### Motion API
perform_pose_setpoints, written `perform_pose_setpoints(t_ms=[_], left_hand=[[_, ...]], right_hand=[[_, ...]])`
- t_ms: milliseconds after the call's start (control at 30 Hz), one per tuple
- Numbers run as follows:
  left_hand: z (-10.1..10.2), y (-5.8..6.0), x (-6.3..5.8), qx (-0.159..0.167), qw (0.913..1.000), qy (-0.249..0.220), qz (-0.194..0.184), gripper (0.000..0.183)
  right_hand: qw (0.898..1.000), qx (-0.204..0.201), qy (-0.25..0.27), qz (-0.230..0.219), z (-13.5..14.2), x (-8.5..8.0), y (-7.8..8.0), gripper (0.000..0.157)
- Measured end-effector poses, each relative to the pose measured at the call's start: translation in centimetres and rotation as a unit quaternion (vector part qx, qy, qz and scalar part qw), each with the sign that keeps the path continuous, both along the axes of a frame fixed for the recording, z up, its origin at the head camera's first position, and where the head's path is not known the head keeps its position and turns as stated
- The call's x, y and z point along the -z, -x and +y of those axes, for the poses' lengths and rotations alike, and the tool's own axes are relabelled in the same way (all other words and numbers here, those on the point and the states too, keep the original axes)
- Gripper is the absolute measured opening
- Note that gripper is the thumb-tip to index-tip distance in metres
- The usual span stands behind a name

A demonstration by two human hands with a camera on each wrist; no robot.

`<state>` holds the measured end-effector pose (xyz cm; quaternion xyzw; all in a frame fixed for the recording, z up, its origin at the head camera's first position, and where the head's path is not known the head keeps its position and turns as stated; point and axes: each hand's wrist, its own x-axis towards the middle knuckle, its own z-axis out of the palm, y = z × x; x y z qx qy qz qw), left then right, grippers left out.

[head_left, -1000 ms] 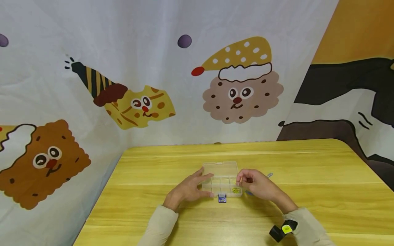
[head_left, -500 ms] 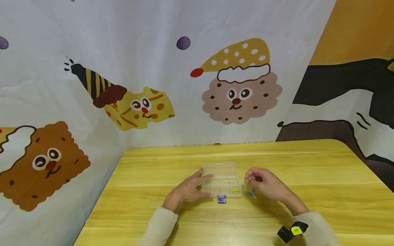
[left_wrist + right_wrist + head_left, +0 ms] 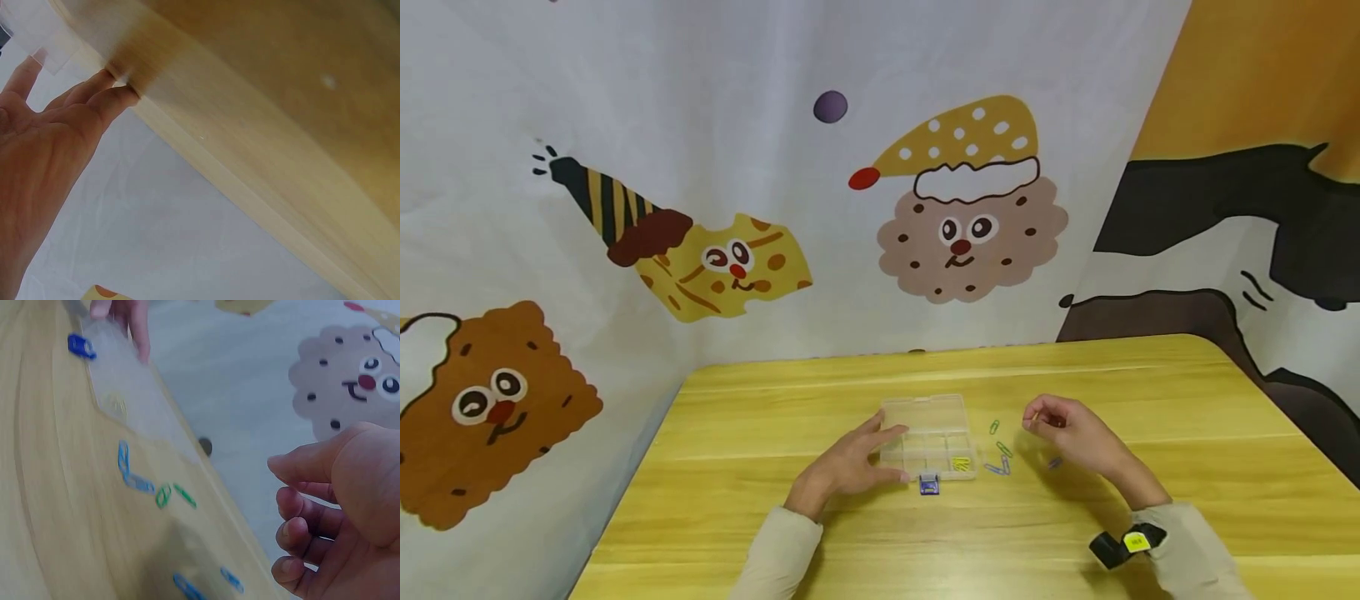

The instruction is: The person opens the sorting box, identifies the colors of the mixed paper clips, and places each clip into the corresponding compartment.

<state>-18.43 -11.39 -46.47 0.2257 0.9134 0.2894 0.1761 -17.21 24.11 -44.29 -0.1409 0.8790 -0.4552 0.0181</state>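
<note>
My left hand point(image 3: 850, 467) rests on the left end of a clear plastic compartment box point(image 3: 913, 454), its lid folded back. The fingers are spread and fairly straight, with the thumb at the front edge. Several yellow paper clips point(image 3: 961, 464) lie in the box's front right compartment. My right hand point(image 3: 1075, 429) hovers right of the box, fingers loosely bent; in the right wrist view nothing shows between thumb and fingers. Loose on the table between hand and box are green paper clips point(image 3: 1004, 450) and blue paper clips point(image 3: 994, 469). Another blue clip point(image 3: 1055, 462) lies beneath the right hand.
A small blue piece point(image 3: 929, 485) sits against the box's front edge; its kind is unclear. The wooden table point(image 3: 760, 417) reaches back to a cartoon-printed cloth point(image 3: 760, 100). A black strap with a yellow label point(image 3: 1131, 543) is on the right wrist.
My right hand has moved right and away from the box, uncovering the green and blue paper clips. The left hand stays on the box. The head view has turned slightly right.
</note>
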Motion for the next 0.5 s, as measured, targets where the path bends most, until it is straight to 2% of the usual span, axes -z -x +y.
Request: perform_pose_setpoints(t_ms=[233, 433, 500], left_hand=[[-0.1, -0.1, -0.2, 0.003, 1.0, -0.004, 0.001, 0.071], [-0.1, 0.0, -0.1, 0.004, 1.0, -0.003, 0.0, 0.071], [-0.1, 0.0, -0.1, 0.004, 1.0, -0.002, 0.0, 0.071]], right_hand=[[0.999, 0.037, -0.036, 0.003, 2.1, 1.8, 0.9, 0.005], [0.998, 0.039, -0.056, 0.002, 3.5, 3.1, 1.7, 0.008], [0.998, 0.033, -0.056, -0.01, 3.8, 3.5, 2.0, 0.01]])
